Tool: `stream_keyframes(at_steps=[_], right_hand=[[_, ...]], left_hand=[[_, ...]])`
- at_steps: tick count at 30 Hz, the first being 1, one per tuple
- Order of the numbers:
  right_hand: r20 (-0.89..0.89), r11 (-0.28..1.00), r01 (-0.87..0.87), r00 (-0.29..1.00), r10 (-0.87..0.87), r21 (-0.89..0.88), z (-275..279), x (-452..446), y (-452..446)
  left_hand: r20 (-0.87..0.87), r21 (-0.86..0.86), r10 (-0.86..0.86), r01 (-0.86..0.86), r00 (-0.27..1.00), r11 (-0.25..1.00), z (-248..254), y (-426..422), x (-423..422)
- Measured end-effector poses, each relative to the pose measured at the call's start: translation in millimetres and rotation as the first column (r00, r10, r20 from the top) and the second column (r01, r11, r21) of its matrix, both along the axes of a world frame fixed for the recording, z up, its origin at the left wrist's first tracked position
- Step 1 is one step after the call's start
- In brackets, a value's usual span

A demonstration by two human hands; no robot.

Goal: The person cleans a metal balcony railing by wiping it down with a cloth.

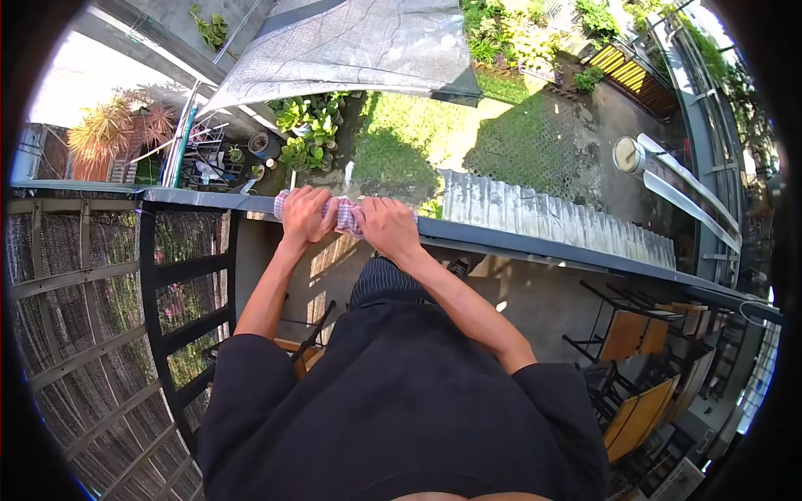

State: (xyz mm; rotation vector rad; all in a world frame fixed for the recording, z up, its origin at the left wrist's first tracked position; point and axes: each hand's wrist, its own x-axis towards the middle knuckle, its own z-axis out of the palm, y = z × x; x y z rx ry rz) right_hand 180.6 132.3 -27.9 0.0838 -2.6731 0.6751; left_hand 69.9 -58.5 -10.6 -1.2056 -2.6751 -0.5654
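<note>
A pink and white checked cloth (pixel 347 216) lies bunched over a long dark metal beam (pixel 518 240). My left hand (pixel 307 215) is closed over the cloth's left part, with its fingers bent over the beam. Just to the right, my right hand (pixel 388 225) grips the cloth's right part on the same beam. A short stretch of cloth shows between the two hands. The undersides of both hands and the fingertips are partly hidden.
A dark ladder-like frame (pixel 188 269) meets the beam at the left. Corrugated sheeting (pixel 551 219) lies just beyond it. Grey netting (pixel 359 50) hangs ahead over a garden. Wooden-topped furniture (pixel 639 417) stands below at the right.
</note>
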Motion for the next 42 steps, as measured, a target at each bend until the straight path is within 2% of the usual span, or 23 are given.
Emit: stream_keyframes(at_steps=[3, 4, 7, 11, 12, 15, 17, 18, 19, 20, 21, 22, 24, 26, 27, 30, 33, 34, 37, 40, 42], right_hand=[[-0.007, 0.998, -0.003, 1.000, 0.004, 0.065, -0.4, 10.2, 13.6], [0.048, 0.995, -0.030, 0.999, 0.026, 0.092, -0.3, 17.6, 20.6], [-0.035, 0.984, -0.042, 0.998, 0.049, 0.174, -4.8, 45.0, 60.6], [-0.049, 0.990, -0.030, 0.998, 0.037, 0.135, -6.6, 90.8, 128.0], [0.018, 0.986, -0.036, 0.999, 0.033, 0.161, -5.5, 105.7, 144.9], [-0.089, 0.985, 0.059, 0.995, -0.045, 0.160, 0.9, 154.5, 198.2], [-0.087, 0.984, 0.130, 0.989, -0.120, 0.122, -4.2, 189.2, 238.4], [-0.169, 0.982, 0.160, 0.975, -0.142, 0.097, -6.8, 212.2, 261.3], [-0.168, 0.972, 0.207, 0.968, -0.187, 0.109, -1.1, 234.4, 281.8], [-0.025, 0.959, 0.255, 0.967, -0.254, 0.124, 8.1, 256.8, 303.6], [0.034, 0.910, 0.361, 0.926, -0.376, 0.205, -3.3, 277.5, 326.0], [0.015, 0.871, 0.460, 0.883, -0.470, 0.172, -3.1, 295.9, 343.1], [-0.017, 0.808, 0.562, 0.822, -0.569, 0.179, -13.4, 332.4, 386.3], [-0.028, 0.789, 0.595, 0.801, -0.598, 0.151, -15.6, 353.4, 416.3], [-0.030, 0.778, 0.613, 0.787, -0.616, 0.135, -15.2, 362.1, 424.3], [-0.059, 0.793, 0.609, 0.793, -0.607, 0.026, -19.7, 365.0, 426.4], [-0.073, 0.828, 0.560, 0.827, -0.558, 0.010, -17.2, 352.3, 407.8], [-0.066, 0.846, 0.533, 0.845, -0.531, 0.020, -15.2, 346.8, 398.1], [-0.057, 0.895, 0.439, 0.894, -0.444, -0.084, -4.7, 321.0, 360.9], [-0.086, 0.932, 0.345, 0.931, -0.355, -0.108, 5.3, 291.7, 325.8], [0.030, 0.964, 0.241, 0.971, -0.239, -0.116, 1.5, 275.8, 313.2]], left_hand=[[-0.017, -0.051, 0.040, -0.040, 0.999, 0.998, -3.6, 24.1, 18.4], [-0.048, -0.046, 0.044, -0.046, 0.998, 0.998, -5.4, 36.2, 27.0], [-0.053, -0.029, 0.116, -0.118, 0.992, 0.993, -1.3, 84.3, 65.6], [-0.100, 0.083, 0.101, -0.093, 0.990, 0.992, -5.5, 156.8, 115.2], [-0.093, 0.095, 0.113, -0.104, 0.989, 0.990, -2.2, 174.8, 129.8], [-0.071, 0.073, 0.101, -0.095, 0.992, 0.993, 1.8, 232.5, 171.2], [-0.072, 0.100, 0.050, -0.043, 0.996, 0.994, -2.7, 276.5, 199.4], [-0.007, 0.075, 0.058, -0.057, 0.998, 0.996, -6.9, 302.5, 214.9], [-0.020, 0.098, 0.022, -0.020, 1.000, 0.995, -5.3, 328.4, 232.8], [-0.036, 0.120, -0.014, 0.018, 0.999, 0.993, -3.7, 353.0, 248.9], [-0.101, 0.156, -0.078, 0.093, 0.992, 0.983, -16.7, 373.5, 263.4], [-0.136, -0.007, -0.142, 0.142, 0.980, 0.990, -11.1, 398.4, 280.0], [0.066, 0.077, -0.192, 0.187, 0.979, 0.979, -20.5, 442.8, 310.7], [0.042, 0.132, -0.294, 0.286, 0.955, 0.949, -32.3, 473.4, 328.0], [0.034, 0.127, -0.336, 0.329, 0.941, 0.936, -28.9, 479.1, 333.6], [0.014, 0.108, -0.301, 0.298, 0.953, 0.948, -27.4, 478.0, 331.6], [0.184, -0.033, -0.253, 0.264, 0.950, 0.964, -10.5, 453.7, 317.7], [0.036, 0.015, -0.220, 0.220, 0.975, 0.975, -17.6, 442.8, 310.9], [-0.078, 0.049, -0.179, 0.183, 0.981, 0.982, -21.4, 401.3, 282.1], [-0.070, 0.127, -0.175, 0.183, 0.982, 0.975, -7.4, 351.8, 249.8], [-0.075, 0.060, -0.161, 0.166, 0.984, 0.984, -8.1, 316.4, 225.7]])
